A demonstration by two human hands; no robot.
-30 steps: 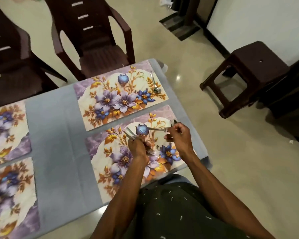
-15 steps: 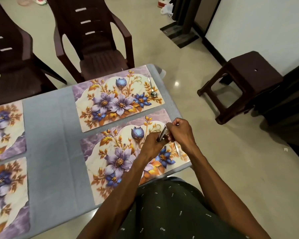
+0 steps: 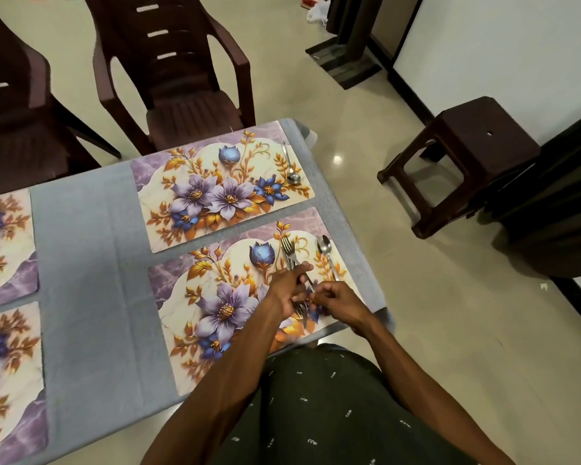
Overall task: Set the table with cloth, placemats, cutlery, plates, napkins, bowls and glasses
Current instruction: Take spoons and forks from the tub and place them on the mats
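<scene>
Worktop [image 3: 81,330] runs from left edge to lower centre of frame, covered by a plain grey-blue cloth [image 3: 91,250]. Four rectangular floral placemats, purple and blue flowers with gold leaves on cream, lie on it: two at the left edge, upper [image 3: 4,243] and lower [image 3: 7,380], both cut by the frame; two right of centre, a far one [image 3: 215,189] and a near one [image 3: 215,307].

Far placemat: one steel spoon [image 3: 291,166] lies along its right end, bowl toward the camera.

Near placemat: a second steel spoon [image 3: 326,253] lies flat along its right end, bowl pointing away, handle running down toward the right hand [image 3: 339,302]. Whether the fingertips touch the handle cannot be told.

Left hand [image 3: 287,288], centre of frame, has its grip clamped on a bundle of steel forks [image 3: 291,256]; tines stick out above the knuckles, handle ends show below the palm. Bundle is just left of the flat spoon, over the placemat.

Right hand sits just beside the left, fingers curled in, thumb and fingertips pinched close together at the bundle's lower shafts. Whether that grip actually has hold of a piece cannot be told; the fingers hide it.

Beyond the worktop, upper left: two dark brown plastic armchairs, one at the frame edge [image 3: 17,105], one nearer centre [image 3: 178,72]. Right of frame: a dark brown plastic stool [image 3: 467,156] on a glossy beige tiled floor [image 3: 450,347]. Bottom centre: dark green patterned clothing [image 3: 316,414] on the person.
</scene>
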